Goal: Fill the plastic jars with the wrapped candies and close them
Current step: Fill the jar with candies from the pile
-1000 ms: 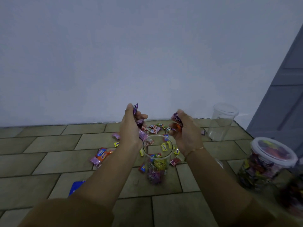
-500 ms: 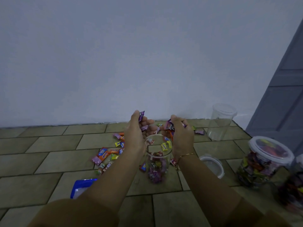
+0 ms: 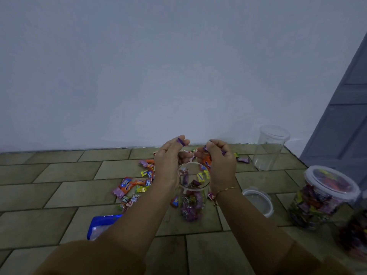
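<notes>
Both hands hover just above the mouth of an open clear jar (image 3: 193, 193) that stands upright on the tiled floor (image 3: 59, 195). The left hand (image 3: 168, 161) has its fingers curled around a purple wrapped candy (image 3: 180, 140) that sticks out at the fingertips. The right hand (image 3: 220, 163) is curled around several candies, an orange wrapper (image 3: 207, 162) showing under its fingers right at the jar's rim. The jar is partly filled, with a heap of purple and mixed wrappers at its bottom and a few pieces higher up inside. Loose candies (image 3: 135, 187) lie scattered on the floor to the left of the jar and behind the hands. A blue packet (image 3: 101, 225) lies on the floor near the left forearm. To the right of the jar a clear lid (image 3: 258, 201) rests on the floor. Farther right stands 1 filled jar (image 3: 321, 197) with its lid on, and near the wall an empty jar (image 3: 270, 147) stands upright. A thin bracelet (image 3: 226, 189) circles the right wrist.
</notes>
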{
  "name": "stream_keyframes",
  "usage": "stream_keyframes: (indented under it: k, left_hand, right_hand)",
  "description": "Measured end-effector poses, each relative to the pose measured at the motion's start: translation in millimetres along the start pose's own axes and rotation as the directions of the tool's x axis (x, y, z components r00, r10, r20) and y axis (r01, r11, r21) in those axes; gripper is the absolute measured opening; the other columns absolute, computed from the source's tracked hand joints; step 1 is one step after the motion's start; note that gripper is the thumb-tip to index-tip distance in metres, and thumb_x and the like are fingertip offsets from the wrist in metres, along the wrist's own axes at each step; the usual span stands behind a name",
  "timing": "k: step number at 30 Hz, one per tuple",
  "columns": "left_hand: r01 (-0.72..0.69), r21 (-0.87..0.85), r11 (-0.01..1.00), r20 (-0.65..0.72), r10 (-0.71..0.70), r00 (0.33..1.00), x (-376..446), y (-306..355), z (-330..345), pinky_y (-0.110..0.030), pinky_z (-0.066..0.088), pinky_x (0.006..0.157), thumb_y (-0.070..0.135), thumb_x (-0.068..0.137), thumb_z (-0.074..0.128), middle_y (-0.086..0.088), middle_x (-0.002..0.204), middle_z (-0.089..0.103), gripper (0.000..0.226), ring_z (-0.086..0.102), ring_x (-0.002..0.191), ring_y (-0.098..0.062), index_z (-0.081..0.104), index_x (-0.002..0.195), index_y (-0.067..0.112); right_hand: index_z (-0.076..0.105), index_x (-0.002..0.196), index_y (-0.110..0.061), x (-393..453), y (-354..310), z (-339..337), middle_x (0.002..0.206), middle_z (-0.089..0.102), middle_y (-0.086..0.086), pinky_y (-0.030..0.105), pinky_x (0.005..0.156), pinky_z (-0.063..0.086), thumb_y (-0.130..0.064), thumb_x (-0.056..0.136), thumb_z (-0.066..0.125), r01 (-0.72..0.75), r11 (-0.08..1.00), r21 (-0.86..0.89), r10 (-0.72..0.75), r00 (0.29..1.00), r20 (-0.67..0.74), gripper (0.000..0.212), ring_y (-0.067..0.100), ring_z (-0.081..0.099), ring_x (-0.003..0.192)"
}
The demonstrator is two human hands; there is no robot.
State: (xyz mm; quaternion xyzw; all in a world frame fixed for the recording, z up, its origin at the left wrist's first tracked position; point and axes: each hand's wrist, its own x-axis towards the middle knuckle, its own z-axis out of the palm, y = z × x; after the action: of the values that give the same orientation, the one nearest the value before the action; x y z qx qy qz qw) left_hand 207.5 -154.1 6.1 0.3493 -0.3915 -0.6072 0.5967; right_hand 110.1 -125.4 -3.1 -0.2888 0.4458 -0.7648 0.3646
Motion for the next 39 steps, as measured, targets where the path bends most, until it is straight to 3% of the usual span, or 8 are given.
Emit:
stream_keyframes:
  k: [16,23,25,27,29,31,34,39]
  left_hand:
    - [-0.065,0.059,0.996,0.021,0.064,0.998,-2,-2,1,-0.022,0.051,0.055,0.019,0.097,0.042,-0.004,0.067,0.068,0.034,0.065,0.057,-0.015,0.064,0.074,0.007]
    - [0.138,-0.26,0.956,0.094,-0.117,0.989,15,4,-17,-0.034,0.053,0.079,0.027,0.097,0.04,-0.007,0.07,0.069,0.034,0.069,0.075,-0.023,0.062,0.084,0.005]
    - [0.152,-0.181,0.972,0.082,-0.139,0.987,23,-2,-31,-0.033,0.051,0.083,0.026,0.097,0.04,-0.004,0.077,0.069,0.03,0.067,0.081,-0.021,0.063,0.089,0.008]
    - [0.144,0.206,0.968,0.047,-0.157,0.987,31,-17,-48,-0.035,0.048,0.084,0.03,0.094,0.047,-0.001,0.089,0.069,0.024,0.064,0.089,-0.018,0.065,0.093,0.014]
    - [0.054,0.679,0.732,0.097,-0.163,0.982,38,-36,-66,-0.035,0.049,0.081,0.036,0.092,0.053,0.003,0.094,0.067,0.024,0.061,0.09,-0.014,0.067,0.099,0.019]
    - [-0.159,0.892,0.424,0.26,-0.192,0.946,42,-53,-83,-0.037,0.051,0.083,0.041,0.089,0.053,0.003,0.097,0.067,0.031,0.061,0.091,-0.013,0.069,0.104,0.018]
    - [-0.383,0.924,0.018,0.374,-0.257,0.891,44,-75,-105,-0.039,0.034,0.107,0.063,0.074,0.041,-0.001,0.141,0.046,0.074,0.04,0.129,-0.019,0.049,0.136,0.024]
    - [-0.497,0.834,-0.241,0.418,-0.311,0.853,43,-87,-114,-0.041,-0.004,0.117,0.057,0.09,0.046,-0.004,0.16,-0.003,0.079,-0.008,0.147,-0.022,0.007,0.152,0.028]
  right_hand:
    - [0.06,0.073,-0.006,0,3,-2,0.07,0.066,0.014,0.027,0.059,0.053,-0.022,0.097,0.048,0.034,0.999,-0.004,-0.034,0.999,0.002,0.031,0.023,0.064,0.064]
    - [0.058,0.08,-0.005,14,2,-17,0.068,0.069,0.011,0.035,0.075,0.056,-0.029,0.098,0.045,-0.088,0.967,0.24,0.073,0.995,0.072,0.033,0.028,0.067,0.072]
    - [0.059,0.078,-0.007,20,5,-27,0.068,0.068,0.01,0.034,0.074,0.056,-0.027,0.099,0.043,-0.055,0.98,0.191,0.05,0.998,0.027,0.033,0.025,0.067,0.071]
    - [0.06,0.077,-0.009,26,15,-41,0.074,0.067,0.012,0.033,0.072,0.053,-0.022,0.098,0.046,0.039,0.996,-0.083,-0.043,0.998,-0.049,0.029,0.022,0.064,0.072]
    - [0.063,0.082,-0.01,32,33,-58,0.081,0.066,0.013,0.03,0.068,0.046,-0.02,0.096,0.051,0.139,0.848,-0.512,-0.169,0.986,-0.011,0.021,0.019,0.058,0.074]
    - [0.065,0.093,-0.009,38,58,-76,0.09,0.066,0.01,0.027,0.07,0.04,-0.02,0.093,0.054,0.157,0.609,-0.778,-0.115,0.987,0.109,0.016,0.018,0.056,0.08]
    - [0.064,0.108,-0.011,39,88,-94,0.107,0.063,0.009,0.032,0.086,0.04,-0.04,0.086,0.046,0.271,0.242,-0.932,0.013,0.959,0.282,0.041,0.027,0.055,0.103]
    - [0.031,0.144,-0.013,45,114,-98,0.151,0.027,0.012,0.042,0.118,0.009,-0.049,0.087,0.038,0.368,-0.043,-0.929,0.194,0.915,0.354,0.067,0.032,0.013,0.143]
